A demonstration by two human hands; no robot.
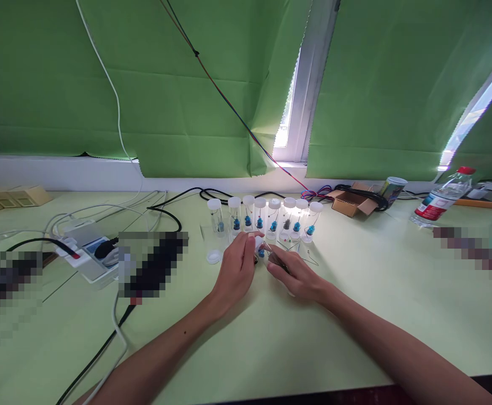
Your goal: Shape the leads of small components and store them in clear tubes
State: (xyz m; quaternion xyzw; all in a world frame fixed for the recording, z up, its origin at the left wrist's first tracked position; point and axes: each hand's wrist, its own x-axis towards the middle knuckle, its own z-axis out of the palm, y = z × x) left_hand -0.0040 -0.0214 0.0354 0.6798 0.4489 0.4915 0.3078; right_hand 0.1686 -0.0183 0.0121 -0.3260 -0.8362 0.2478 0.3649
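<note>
My left hand (235,267) is closed around a small clear vial, mostly covered by the fingers. A blue piece (262,253) shows at the vial, between my hands. Beside it, my right hand (296,275) pinches a slim grey metal tool that looks like tweezers (278,261), its tip close to the vial. Just behind stands a row of several clear vials (273,220) with white caps, most holding a blue piece and thin wires. A loose round white cap (213,257) lies left of my left hand. Thin bent wires (310,256) lie behind my right hand.
To the left, a white power strip (92,264) sits among tangled cables. A small open cardboard box (349,202), a can (393,190) and a red-capped plastic bottle (444,197) are at the back right. Green blinds (212,112) hang behind the table (356,298).
</note>
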